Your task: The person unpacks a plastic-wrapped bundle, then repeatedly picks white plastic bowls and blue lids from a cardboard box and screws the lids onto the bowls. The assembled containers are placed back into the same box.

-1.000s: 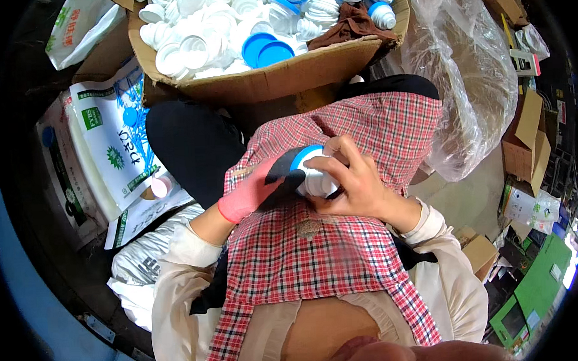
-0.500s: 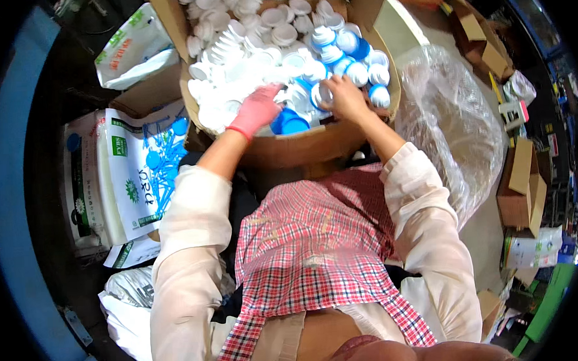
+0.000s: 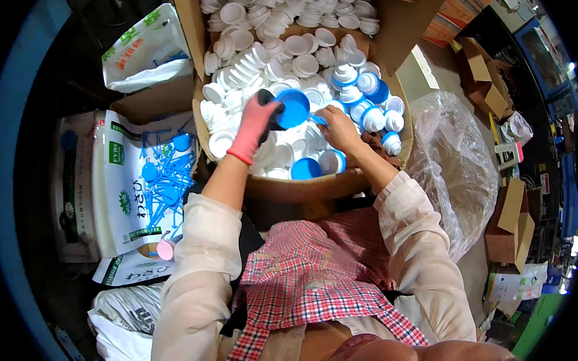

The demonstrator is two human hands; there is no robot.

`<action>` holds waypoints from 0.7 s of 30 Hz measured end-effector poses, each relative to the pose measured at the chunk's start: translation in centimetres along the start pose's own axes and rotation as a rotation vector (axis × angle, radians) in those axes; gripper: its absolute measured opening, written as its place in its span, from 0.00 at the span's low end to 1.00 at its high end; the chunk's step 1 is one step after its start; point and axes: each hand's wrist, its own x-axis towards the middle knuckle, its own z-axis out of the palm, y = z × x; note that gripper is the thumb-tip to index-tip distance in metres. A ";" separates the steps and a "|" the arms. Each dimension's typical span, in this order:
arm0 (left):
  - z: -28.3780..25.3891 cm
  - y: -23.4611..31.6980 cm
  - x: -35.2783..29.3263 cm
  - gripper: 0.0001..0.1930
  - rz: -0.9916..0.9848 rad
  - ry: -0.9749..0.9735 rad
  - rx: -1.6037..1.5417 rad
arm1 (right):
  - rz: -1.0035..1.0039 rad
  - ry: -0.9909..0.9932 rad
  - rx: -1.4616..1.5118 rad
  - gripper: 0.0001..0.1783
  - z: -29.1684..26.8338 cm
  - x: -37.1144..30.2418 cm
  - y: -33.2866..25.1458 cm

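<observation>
My left hand [image 3: 255, 125], in a pink glove with dark fingertips, grips a round blue plastic cap [image 3: 293, 109] by its edge, above a heap of white plastic caps [image 3: 245, 60]. My bare right hand [image 3: 340, 128] is just to the right, its fingers closed around a blue piece [image 3: 318, 120] that they mostly cover. Under my hands, near the box's front wall, lie another blue cap [image 3: 305, 169] and a blue-rimmed white one [image 3: 331, 162]. White caps with blue parts [image 3: 373, 120] gather at the heap's right side. All lie in a cardboard box [image 3: 302, 187].
Left of the box, a white printed sack [image 3: 118, 181] bears blue thin-stemmed pieces [image 3: 166, 179] and a pink disc [image 3: 165, 250]. A clear plastic bag [image 3: 456, 173] bulges on the right. Farther right are open cartons [image 3: 511, 225] and a green panel [image 3: 544, 327].
My left hand has lifted and now holds a blue cap up over the heap. My right hand stays near the heap's front. The whole view has shifted, so the box appears lower.
</observation>
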 end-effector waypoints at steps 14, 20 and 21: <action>-2.9 2.7 1.7 0.25 -0.160 -0.032 -0.915 | 0.255 0.315 0.498 0.12 3.7 10.4 0.4; 0.0 3.2 0.5 0.28 -0.220 -0.275 -1.037 | 0.312 -0.145 1.681 0.10 -5.0 4.4 -3.1; 0.5 3.2 0.4 0.28 -0.224 -0.339 -1.086 | 0.363 -0.086 1.714 0.10 -5.6 3.3 -3.2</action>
